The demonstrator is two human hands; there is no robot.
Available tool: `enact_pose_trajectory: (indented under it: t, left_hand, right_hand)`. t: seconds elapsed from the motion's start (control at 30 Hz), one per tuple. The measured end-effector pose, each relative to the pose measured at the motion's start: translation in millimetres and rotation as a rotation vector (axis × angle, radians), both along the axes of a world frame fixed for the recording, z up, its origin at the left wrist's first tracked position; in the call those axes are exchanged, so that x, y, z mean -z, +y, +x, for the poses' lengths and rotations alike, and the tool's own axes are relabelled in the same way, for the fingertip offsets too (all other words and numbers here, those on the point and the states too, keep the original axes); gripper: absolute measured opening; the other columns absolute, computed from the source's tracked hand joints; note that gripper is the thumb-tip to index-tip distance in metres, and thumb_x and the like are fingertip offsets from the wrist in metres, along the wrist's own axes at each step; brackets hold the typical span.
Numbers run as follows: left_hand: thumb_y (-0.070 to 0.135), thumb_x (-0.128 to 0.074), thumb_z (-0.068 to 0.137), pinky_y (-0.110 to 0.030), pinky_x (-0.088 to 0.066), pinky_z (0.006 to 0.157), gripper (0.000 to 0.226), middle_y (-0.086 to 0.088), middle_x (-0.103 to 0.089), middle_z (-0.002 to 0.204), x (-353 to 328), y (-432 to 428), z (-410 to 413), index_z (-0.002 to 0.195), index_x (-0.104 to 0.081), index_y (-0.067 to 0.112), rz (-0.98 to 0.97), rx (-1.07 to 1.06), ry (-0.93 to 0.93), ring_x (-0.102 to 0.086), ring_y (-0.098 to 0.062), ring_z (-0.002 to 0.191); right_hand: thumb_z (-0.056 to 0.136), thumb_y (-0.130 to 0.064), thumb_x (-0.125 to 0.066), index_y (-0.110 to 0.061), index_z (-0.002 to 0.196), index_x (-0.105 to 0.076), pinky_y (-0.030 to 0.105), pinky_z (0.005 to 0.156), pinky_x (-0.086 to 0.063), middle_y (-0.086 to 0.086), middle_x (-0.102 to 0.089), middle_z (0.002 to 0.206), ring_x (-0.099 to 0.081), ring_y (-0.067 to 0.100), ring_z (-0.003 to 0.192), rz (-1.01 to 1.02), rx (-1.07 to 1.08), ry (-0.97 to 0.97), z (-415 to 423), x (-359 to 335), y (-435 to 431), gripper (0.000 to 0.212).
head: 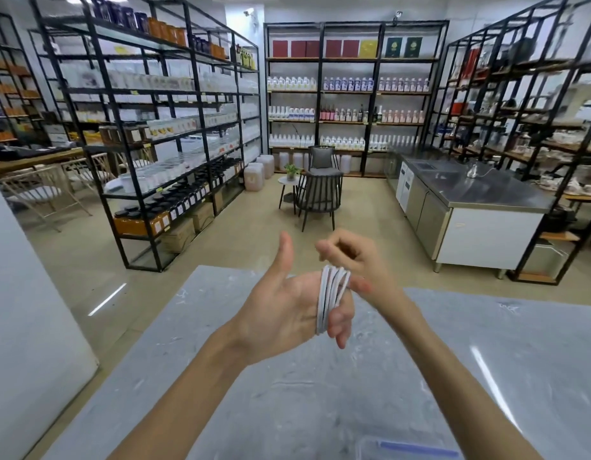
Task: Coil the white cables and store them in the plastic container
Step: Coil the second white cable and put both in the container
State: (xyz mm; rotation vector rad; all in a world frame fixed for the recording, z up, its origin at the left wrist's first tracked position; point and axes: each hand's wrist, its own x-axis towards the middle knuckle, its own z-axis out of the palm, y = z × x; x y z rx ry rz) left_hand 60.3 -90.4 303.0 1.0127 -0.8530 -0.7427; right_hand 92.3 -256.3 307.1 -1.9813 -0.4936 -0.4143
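Observation:
A white cable (pixel 330 298) is wound in several loops around the fingers of my left hand (pixel 281 307), which is raised palm-up over the grey marble table (pixel 486 376) with the thumb stuck out. My right hand (pixel 354 257) is just behind the coil with its fingers curled, pinching the cable's free end at the top of the loops. The clear plastic container (pixel 410 448), with a blue strip on its rim, shows only partly at the bottom edge between my forearms.
The table's far edge lies just beyond my hands. Black metal shelving (pixel 148 134) full of bottles and jars stands left, behind and right. A steel counter (pixel 470 200) is at the right, and two dark chairs (pixel 319 194) with a small table stand mid-room.

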Motion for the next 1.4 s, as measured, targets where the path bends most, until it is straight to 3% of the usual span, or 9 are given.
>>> enact_pose_trajectory:
  t: [0.07, 0.23, 0.4, 0.53, 0.73, 0.9, 1.03, 1.27, 1.4]
  left_hand:
    - [0.079, -0.019, 0.083, -0.038, -0.048, 0.071, 0.103, -0.007, -0.047, 0.070, -6.2, 0.0, 8.3, 0.125, -0.051, -0.010, -0.141, -0.083, 0.100, -0.048, -0.024, 0.066]
    - [0.061, -0.016, 0.098, -0.034, -0.045, 0.068, 0.079, -0.003, -0.046, 0.063, 0.4, 14.7, 46.8, 0.126, -0.050, -0.005, -0.076, -0.627, 0.108, -0.045, -0.019, 0.063]
    - [0.060, -0.030, 0.093, -0.037, -0.046, 0.084, 0.062, -0.004, -0.059, 0.076, 39.7, 16.3, 43.1, 0.121, -0.058, 0.013, 0.228, -0.593, -0.050, -0.059, -0.018, 0.075]
    - [0.077, -0.014, 0.088, -0.036, -0.046, 0.085, 0.080, -0.005, -0.055, 0.073, 51.4, 2.0, 21.8, 0.085, -0.062, 0.013, 0.319, -0.405, -0.272, -0.052, -0.023, 0.077]
    - [0.070, -0.026, 0.093, -0.030, -0.052, 0.067, 0.071, 0.000, -0.047, 0.058, 48.5, -3.1, 13.9, 0.101, -0.066, 0.012, 0.273, -0.322, -0.181, -0.053, -0.018, 0.058]
    - [0.022, -0.051, 0.099, -0.035, -0.053, 0.066, 0.021, 0.001, -0.039, 0.057, 50.4, 4.9, 11.3, 0.096, -0.067, 0.009, 0.240, -0.247, -0.164, -0.052, -0.017, 0.056]
    - [0.014, -0.049, 0.098, -0.037, -0.054, 0.067, 0.017, -0.001, -0.046, 0.055, 49.3, 13.0, 12.8, 0.093, -0.062, 0.003, 0.174, -0.204, -0.057, -0.055, -0.019, 0.056]
    - [0.014, -0.052, 0.094, -0.055, -0.050, 0.088, 0.020, -0.007, -0.060, 0.055, 52.6, 16.2, 19.8, 0.079, -0.062, 0.006, 0.253, -0.368, -0.080, -0.069, -0.029, 0.069]
    - [0.018, -0.054, 0.090, -0.025, -0.047, 0.059, 0.022, -0.005, -0.063, 0.054, 49.6, 10.5, 15.2, 0.070, -0.063, 0.012, 0.310, -0.636, -0.256, -0.064, -0.024, 0.061]
  right_hand:
    - [0.101, -0.009, -0.043, -0.034, 0.076, -0.054, 0.016, 0.048, -0.041, -0.011, -0.056, 0.051, -0.052, -0.001, 0.045, 0.087, 0.012, 0.258, -12.3, 26.2, 23.4, 0.037]
    - [0.103, -0.041, -0.034, -0.031, 0.101, -0.060, 0.030, 0.063, -0.043, -0.008, -0.053, 0.067, -0.056, 0.013, 0.065, -0.374, 0.015, 0.025, -52.5, 61.9, 42.8, 0.028]
    - [0.085, -0.024, -0.073, -0.019, 0.086, -0.067, 0.029, 0.046, -0.035, -0.002, -0.058, 0.066, -0.055, 0.022, 0.058, -0.811, 0.272, -0.471, -69.1, 31.3, 25.3, 0.008]
    - [0.091, -0.027, -0.067, -0.017, 0.074, -0.068, 0.019, 0.057, -0.021, -0.004, -0.061, 0.067, -0.048, 0.017, 0.058, -0.760, 0.135, -0.779, -47.9, 8.4, -2.1, 0.020]
    - [0.081, -0.017, -0.072, -0.013, 0.086, -0.075, 0.026, 0.073, -0.048, 0.006, -0.071, 0.096, -0.064, 0.018, 0.083, 0.093, -0.168, -0.048, -24.1, 30.8, -10.7, 0.006]
    - [0.093, -0.045, -0.054, -0.018, 0.123, -0.067, 0.043, 0.083, -0.055, 0.049, -0.051, 0.087, -0.069, 0.032, 0.077, 0.345, -0.391, 0.419, -27.6, 59.2, -5.4, 0.042]
    - [0.100, -0.035, -0.047, -0.008, 0.134, -0.055, 0.040, 0.075, -0.055, 0.037, -0.066, 0.088, -0.069, 0.037, 0.075, 0.538, -0.588, 0.552, -33.7, 69.3, -4.4, 0.044]
    - [0.096, -0.019, -0.056, -0.018, 0.110, -0.075, 0.028, 0.084, -0.056, 0.013, -0.077, 0.095, -0.072, 0.024, 0.096, 0.428, -0.170, 0.339, -37.4, 65.5, 6.5, 0.023]
    - [0.096, -0.015, -0.057, -0.025, 0.103, -0.077, 0.032, 0.087, -0.057, -0.004, -0.077, 0.084, -0.071, 0.013, 0.087, 0.398, -0.020, 0.229, -43.1, 62.7, 18.1, 0.024]
